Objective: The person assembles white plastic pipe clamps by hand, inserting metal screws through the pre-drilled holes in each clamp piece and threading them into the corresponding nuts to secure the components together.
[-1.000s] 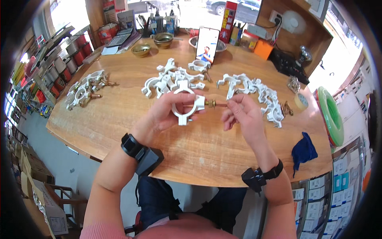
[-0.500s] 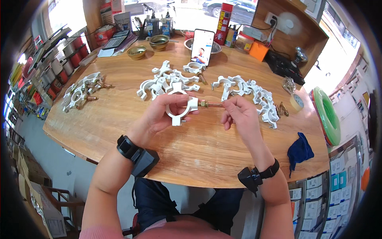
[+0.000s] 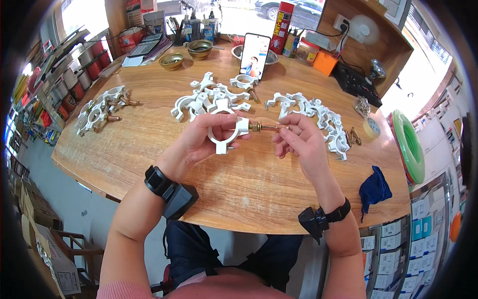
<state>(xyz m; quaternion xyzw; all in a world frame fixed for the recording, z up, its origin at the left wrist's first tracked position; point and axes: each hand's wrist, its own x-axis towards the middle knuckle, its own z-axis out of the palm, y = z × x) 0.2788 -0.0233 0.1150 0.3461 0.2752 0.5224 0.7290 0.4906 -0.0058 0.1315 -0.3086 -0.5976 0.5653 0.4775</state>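
Note:
My left hand is closed around a white ring-shaped pipe clamp in front of me, above the table. From the clamp's right side a brass-coloured expansion bolt with a nut sticks out level. The thumb and fingers of my right hand pinch the bolt's free end. Just beyond my hands lies a pile of white clamps, and another heap of them is to the right. A separate clamp with a bolt attached lies by the phone.
At the left lie several clamps with bolts fitted. Loose bolts and a tape roll are at the right, with a dark blue cloth nearer. Behind the piles, a phone stands upright near brass bowls.
My right fingers have shifted slightly along and around the bolt's end. The clamp stays in my left hand, almost unmoved. The view has tilted a little.

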